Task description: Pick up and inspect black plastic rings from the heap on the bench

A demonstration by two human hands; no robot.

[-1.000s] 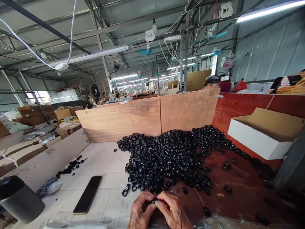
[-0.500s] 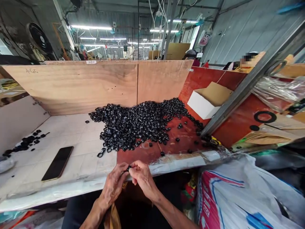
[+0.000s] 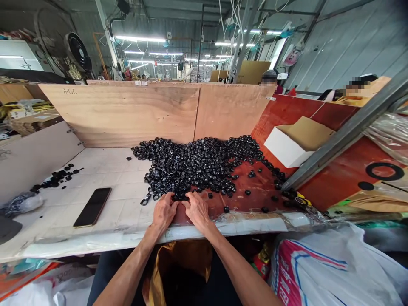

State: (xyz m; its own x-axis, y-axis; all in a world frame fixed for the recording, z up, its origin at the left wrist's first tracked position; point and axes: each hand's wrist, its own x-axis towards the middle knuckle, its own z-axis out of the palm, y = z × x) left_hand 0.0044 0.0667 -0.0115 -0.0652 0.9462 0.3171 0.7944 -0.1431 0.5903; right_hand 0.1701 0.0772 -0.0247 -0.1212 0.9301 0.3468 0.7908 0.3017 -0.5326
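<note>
A large heap of small black plastic rings lies on the worktable, against the plywood back wall. My left hand and my right hand rest side by side at the near edge of the heap, fingers curled down onto the rings. The fingertips touch the nearest pieces, and what they grip is hidden under them. A single linked black piece lies just left of my left hand.
A dark phone lies flat on the white tabletop at left. A small cluster of black parts sits further left. A white cardboard box leans on the red side wall. A woven sack stands at lower right. Other people work behind the wall.
My hands moved forward from the table's front edge, where they pinched one ring together, onto the near edge of the heap. The camera view shifted slightly.
</note>
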